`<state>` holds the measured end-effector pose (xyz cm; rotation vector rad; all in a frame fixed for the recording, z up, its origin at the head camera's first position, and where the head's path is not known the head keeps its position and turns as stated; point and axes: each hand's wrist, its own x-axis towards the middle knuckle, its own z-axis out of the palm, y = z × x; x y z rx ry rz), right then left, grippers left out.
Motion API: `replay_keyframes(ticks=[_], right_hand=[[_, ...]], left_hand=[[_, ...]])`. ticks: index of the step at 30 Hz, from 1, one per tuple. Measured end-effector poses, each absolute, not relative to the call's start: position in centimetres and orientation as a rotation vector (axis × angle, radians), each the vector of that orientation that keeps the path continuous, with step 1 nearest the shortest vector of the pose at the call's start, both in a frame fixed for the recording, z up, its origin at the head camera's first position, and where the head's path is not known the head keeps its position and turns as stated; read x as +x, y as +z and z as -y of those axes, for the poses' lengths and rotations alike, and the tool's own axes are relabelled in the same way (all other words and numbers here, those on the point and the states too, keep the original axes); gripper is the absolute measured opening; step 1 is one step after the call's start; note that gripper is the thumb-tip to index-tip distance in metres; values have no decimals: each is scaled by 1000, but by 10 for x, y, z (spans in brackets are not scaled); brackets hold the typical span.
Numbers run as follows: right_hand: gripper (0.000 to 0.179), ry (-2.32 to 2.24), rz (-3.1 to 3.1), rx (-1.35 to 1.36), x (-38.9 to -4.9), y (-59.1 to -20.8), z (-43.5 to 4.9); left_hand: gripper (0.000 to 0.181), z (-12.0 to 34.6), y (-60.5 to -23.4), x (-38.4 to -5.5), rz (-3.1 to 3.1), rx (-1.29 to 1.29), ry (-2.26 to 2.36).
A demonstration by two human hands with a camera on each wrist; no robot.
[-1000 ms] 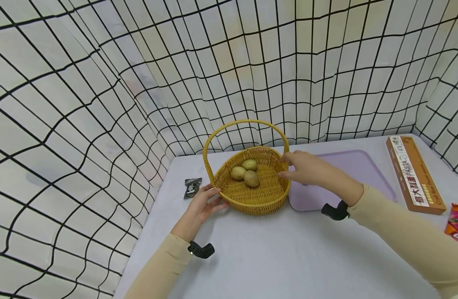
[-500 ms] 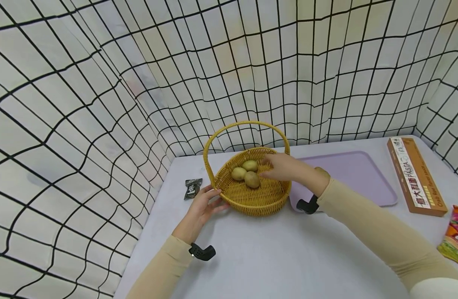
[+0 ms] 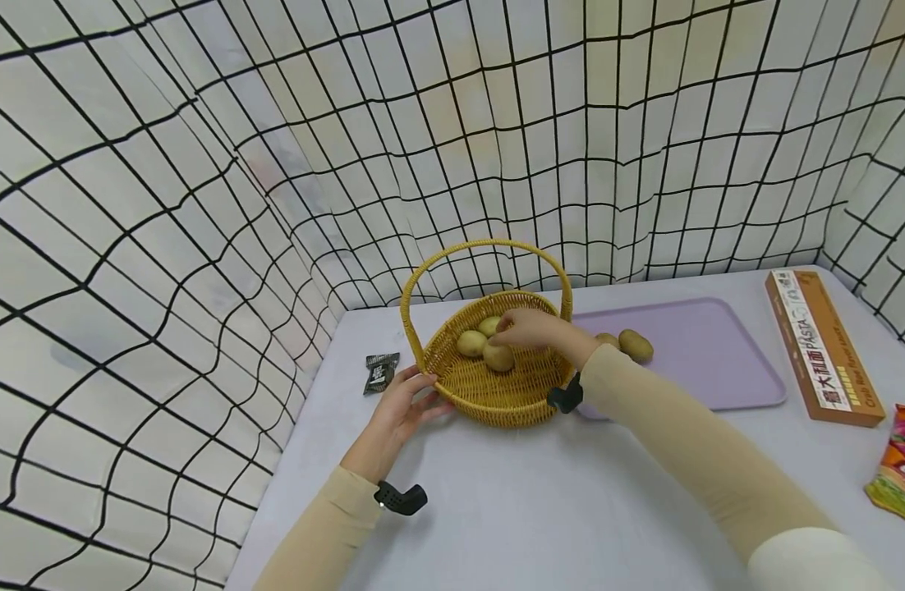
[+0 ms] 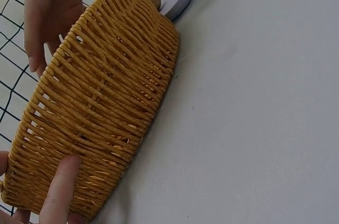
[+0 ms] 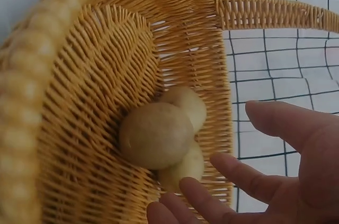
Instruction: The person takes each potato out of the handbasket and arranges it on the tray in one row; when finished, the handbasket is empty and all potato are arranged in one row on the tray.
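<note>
I have three potatoes clustered left of centre in the yellow wicker basket, just beside the fingertips of the right hand. I read that hand as loose, thumb well parted from the fingers; whether a fingertip touches a potato I can't tell. The left hand grips the basket's near-left rim, one finger along the outer wall.

To the basket's right I get two more potatoes on a lilac tray, one partly behind the sleeve. On the orange-brown box I can read "PASTA" and 意大利面; print on the black packet and bright bag is too small for me. Everything stands on a white-covered table, with black netting before pale walls.
</note>
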<state>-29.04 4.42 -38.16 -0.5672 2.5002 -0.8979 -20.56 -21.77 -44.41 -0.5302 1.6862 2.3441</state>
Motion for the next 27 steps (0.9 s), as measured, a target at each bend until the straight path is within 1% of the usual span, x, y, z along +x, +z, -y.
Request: replay_keyframes(ticks=[7, 15, 27], right_hand=[[62, -1143, -2292, -375, -293, -393, -30], [54, -1199, -2271, -238, -299, -408, -13], [46, -1282, -2183, -212, -300, -414, -17]], left_hand=[[67, 216, -445, -207, -1670, -560, 2340], [67, 218, -447, -208, -1645, -548, 2359], [67, 218, -447, -208, -1644, -577, 2363]])
